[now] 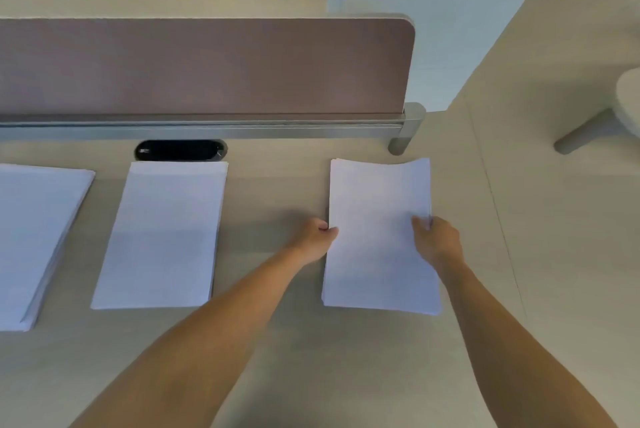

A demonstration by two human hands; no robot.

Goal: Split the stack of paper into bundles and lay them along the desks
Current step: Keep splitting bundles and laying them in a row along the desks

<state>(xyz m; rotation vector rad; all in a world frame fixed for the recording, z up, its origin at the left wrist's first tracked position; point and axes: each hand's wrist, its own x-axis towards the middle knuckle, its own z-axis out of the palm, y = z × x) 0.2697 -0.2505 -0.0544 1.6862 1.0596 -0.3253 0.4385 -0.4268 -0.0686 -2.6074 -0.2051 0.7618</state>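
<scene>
Right of centre, the paper bundle [379, 247] is pinched at both long edges by curled fingers of the left hand [313, 241] and right hand [435, 241]. Light, floppy, slippery handling is expected.

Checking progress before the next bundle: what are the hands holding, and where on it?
The rightmost bundle of white paper sheets: the left hand pinches its left long edge, the right hand its right long edge.

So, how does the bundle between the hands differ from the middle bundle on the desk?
The right bundle is gripped at both side edges by the left hand and right hand; the middle bundle lies untouched. The right bundle's far edge is wavy; the middle bundle's is straight and flat. Both are blank white paper.
</scene>
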